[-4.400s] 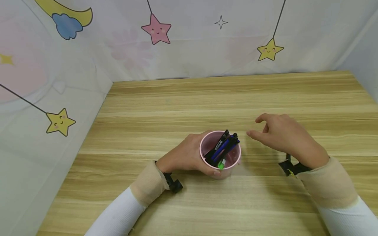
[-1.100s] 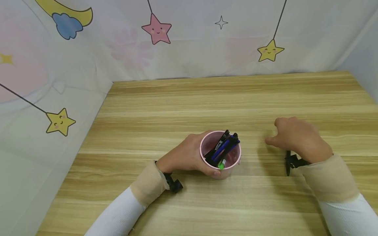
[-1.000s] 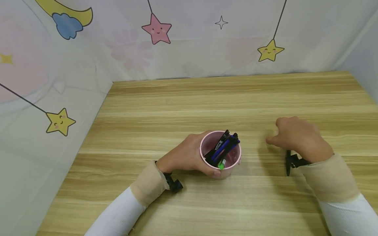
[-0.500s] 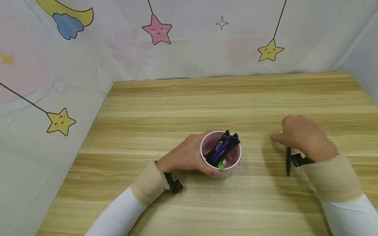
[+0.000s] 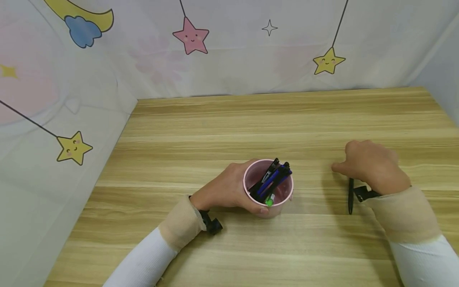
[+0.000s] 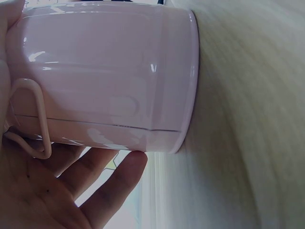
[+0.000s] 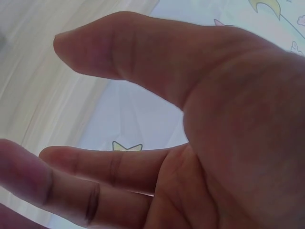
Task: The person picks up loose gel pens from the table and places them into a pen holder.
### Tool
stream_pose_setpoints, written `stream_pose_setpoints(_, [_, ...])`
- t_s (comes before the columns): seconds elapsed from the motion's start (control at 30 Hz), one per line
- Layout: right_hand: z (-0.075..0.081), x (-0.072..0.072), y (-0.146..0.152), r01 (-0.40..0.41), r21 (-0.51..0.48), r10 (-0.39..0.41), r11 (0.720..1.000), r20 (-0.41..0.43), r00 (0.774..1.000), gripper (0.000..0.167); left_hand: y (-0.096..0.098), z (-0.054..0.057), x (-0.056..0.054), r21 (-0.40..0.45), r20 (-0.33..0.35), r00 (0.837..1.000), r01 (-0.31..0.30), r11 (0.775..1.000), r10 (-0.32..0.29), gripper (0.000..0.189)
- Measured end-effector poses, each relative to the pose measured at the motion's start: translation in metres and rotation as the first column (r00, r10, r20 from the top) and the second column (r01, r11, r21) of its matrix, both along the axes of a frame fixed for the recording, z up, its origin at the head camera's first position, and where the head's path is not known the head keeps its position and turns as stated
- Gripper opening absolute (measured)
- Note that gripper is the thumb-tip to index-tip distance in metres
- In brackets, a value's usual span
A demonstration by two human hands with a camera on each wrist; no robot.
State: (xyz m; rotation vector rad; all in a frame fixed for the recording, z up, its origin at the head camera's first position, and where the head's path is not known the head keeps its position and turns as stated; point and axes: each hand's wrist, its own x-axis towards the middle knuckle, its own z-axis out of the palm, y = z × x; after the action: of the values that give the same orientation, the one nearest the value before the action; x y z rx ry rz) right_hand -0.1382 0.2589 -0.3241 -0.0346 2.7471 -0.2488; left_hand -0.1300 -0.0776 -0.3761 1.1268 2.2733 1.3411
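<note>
My left hand (image 5: pixel 234 185) grips the side of a pink pen cup (image 5: pixel 247 173), which stands upright on the table. Inside lean several black and blue pens (image 5: pixel 271 180), plus a green-ended one (image 5: pixel 269 200). In the left wrist view, a small wire loop sticks out from the wall of the pen cup (image 6: pixel 100 71), and fingers (image 6: pixel 116 183) lie beneath it. My right hand (image 5: pixel 374 163) is over the right part of the table. A black pen (image 5: pixel 350 201) lies there, partly hidden by that hand. In the right wrist view, my right hand (image 7: pixel 190 109) has thumb and fingers apart with nothing between them.
The wooden table (image 5: pixel 201 131) spreads around the cup. A white cloth wall (image 5: pixel 233 59) printed with stars rises behind it and along the left side. Black camera mounts (image 5: pixel 214 226) are strapped at both wrists.
The right hand has moved rightward, away from the pen cup, and lower over the table. More of the black pen on the table now shows. The left hand and cup stay put.
</note>
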Motion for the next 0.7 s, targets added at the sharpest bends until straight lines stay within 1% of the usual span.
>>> stream_pose_setpoints(0.3, [-0.0031, -0.0033, 0.0059, -0.001, 0.014, 0.0, 1.0, 0.037, 0.999, 0.033, 0.0004, 0.0001, -0.0003, -0.007, -0.009, 1.0, -0.005, 1.0, 0.005, 0.094])
stream_pose_setpoints(0.7, [-0.0053, -0.0037, 0.0103, 0.008, -0.004, -0.008, 1.0, 0.092, 0.996, 0.034, 0.0003, 0.0002, -0.0007, -0.008, -0.012, 1.0, -0.005, 1.0, 0.005, 0.094])
